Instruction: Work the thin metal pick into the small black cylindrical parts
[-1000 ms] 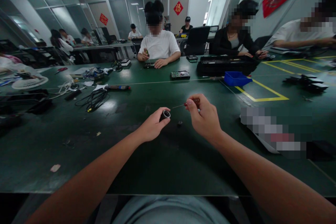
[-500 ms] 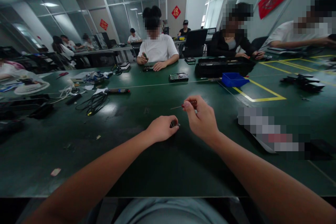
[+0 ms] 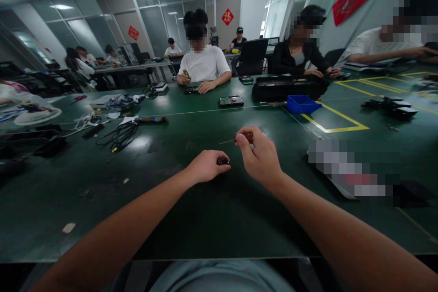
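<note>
Left hand (image 3: 205, 167) has its grip pinched on a small dark ring (image 3: 222, 161), held low on the green counter (image 3: 219, 219) so it stays put. Right hand (image 3: 260, 157), just beside it, pinches a thin screwdriver (image 3: 239, 138) with its tip pointing left

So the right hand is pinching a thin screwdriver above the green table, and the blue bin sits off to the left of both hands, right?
Not quite. In the head view the blue bin sits to the right of both hands, not the left. The right hand does pinch a thin screwdriver above the green table.
</note>
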{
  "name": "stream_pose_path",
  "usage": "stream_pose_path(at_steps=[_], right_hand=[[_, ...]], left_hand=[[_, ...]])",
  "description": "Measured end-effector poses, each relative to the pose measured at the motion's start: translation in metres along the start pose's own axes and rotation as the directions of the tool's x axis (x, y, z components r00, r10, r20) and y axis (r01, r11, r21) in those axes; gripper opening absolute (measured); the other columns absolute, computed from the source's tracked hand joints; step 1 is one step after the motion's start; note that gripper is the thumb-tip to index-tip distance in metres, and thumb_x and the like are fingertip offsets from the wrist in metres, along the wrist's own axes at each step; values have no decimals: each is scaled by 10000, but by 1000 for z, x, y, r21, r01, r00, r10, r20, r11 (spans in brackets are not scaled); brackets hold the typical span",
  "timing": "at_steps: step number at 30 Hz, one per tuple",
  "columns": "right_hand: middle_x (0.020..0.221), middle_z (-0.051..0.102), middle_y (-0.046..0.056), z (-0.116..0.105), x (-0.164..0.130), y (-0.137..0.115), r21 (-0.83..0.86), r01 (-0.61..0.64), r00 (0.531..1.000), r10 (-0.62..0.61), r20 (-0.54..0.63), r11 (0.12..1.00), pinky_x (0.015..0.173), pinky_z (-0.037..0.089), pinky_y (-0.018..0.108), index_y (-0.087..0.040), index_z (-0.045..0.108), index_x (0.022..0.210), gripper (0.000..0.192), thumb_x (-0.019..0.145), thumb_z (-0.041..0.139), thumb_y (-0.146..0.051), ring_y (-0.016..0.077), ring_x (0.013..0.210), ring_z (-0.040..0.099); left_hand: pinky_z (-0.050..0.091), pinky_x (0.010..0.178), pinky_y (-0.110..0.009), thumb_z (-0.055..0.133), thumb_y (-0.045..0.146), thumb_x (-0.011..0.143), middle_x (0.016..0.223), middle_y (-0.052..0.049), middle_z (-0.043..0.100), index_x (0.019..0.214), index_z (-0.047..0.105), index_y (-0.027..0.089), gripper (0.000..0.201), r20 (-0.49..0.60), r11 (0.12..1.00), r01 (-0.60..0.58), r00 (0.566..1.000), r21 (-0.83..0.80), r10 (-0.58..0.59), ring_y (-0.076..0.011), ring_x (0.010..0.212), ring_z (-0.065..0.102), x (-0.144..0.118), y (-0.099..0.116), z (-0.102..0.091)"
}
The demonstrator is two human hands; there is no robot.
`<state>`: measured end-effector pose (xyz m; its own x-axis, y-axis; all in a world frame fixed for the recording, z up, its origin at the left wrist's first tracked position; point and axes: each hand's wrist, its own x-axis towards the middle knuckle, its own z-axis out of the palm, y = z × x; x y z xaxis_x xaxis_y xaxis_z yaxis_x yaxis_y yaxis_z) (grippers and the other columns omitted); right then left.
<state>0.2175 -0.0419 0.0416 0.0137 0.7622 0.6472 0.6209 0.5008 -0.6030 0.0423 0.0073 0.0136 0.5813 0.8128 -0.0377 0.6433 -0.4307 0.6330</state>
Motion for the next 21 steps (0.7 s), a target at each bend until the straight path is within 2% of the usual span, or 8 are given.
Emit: stream_pose_path(at_steps=[5, 7, 10, 12, 14, 18, 20, 21], right_hand=[[847, 675, 53, 1, 0, 1, -1, -17, 1000, 17, 22, 1000, 698, 479, 343, -208, 562, 985, 166, 991, 451, -332, 196, 767, 657], [854, 680, 54, 2, -1, 2, 3, -26, 999, 26, 23, 1000, 701, 478, 345, -211, 562, 986, 165, 990, 452, -334, 196, 770, 658], [850, 685, 54, 4, -1, 4, 6, -32, 999, 32, 31, 999, 694, 474, 346, -211, 563, 983, 169, 989, 453, -340, 198, 764, 658], [850, 686, 54, 5, -1, 5, 8, -33, 999, 33, 32, 999, 693, 472, 347, -212, 563, 981, 172, 989, 453, -345, 199, 760, 659], [850, 687, 54, 5, 0, 5, 12, -34, 999, 34, 36, 999, 695, 472, 349, -213, 562, 981, 173, 989, 454, -347, 200, 762, 659], [844, 684, 58, 5, 0, 5, 14, -40, 998, 39, 54, 999, 695, 472, 351, -206, 563, 983, 177, 989, 451, -344, 204, 765, 659], [846, 683, 60, 5, 0, 5, 15, -47, 997, 46, 54, 999, 698, 472, 352, -200, 564, 984, 179, 989, 452, -340, 204, 767, 659], [846, 682, 59, 5, 0, 5, 16, -49, 997, 48, 54, 999, 698, 472, 351, -199, 565, 984, 179, 989, 454, -339, 203, 767, 659]], left_hand=[[454, 616, -265, 730, 372, 776, 1000, -58, 704, 1056, 733, 203, 327, 29, 951, 164, 986, -264, -162, -138, 674, 598, -17, -22, -34], [390, 540, -223, 718, 384, 786, 980, -65, 695, 1105, 722, 207, 365, 2, 898, 228, 969, -377, -245, -104, 617, 549, -27, -38, -51], [274, 455, -178, 709, 386, 796, 1015, -84, 678, 1154, 692, 205, 401, -66, 769, 293, 915, -568, -398, -82, 597, 509, -44, -67, -75], [254, 430, -164, 707, 335, 802, 1044, -92, 664, 1135, 681, 180, 369, -131, 669, 280, 859, -688, -495, -76, 595, 500, -58, -89, -92], [248, 412, -154, 681, 266, 818, 988, -70, 659, 1102, 672, 160, 303, -191, 581, 240, 791, -778, -582, -74, 588, 493, -74, -108, -109], [236, 445, -128, 560, 219, 920, 803, 35, 632, 1041, 640, 182, 150, -195, 402, 175, 662, -899, -724, -49, 571, 471, -110, -136, -145], [229, 473, -128, 459, 188, 965, 715, 50, 613, 967, 617, 168, 160, -209, 365, 162, 583, -917, -785, -42, 550, 458, -128, -148, -161], [227, 485, -131, 417, 177, 977, 667, 51, 598, 917, 597, 156, 192, -249, 393, 170, 538, -904, -805, -41, 532, 446, -137, -154, -168]])
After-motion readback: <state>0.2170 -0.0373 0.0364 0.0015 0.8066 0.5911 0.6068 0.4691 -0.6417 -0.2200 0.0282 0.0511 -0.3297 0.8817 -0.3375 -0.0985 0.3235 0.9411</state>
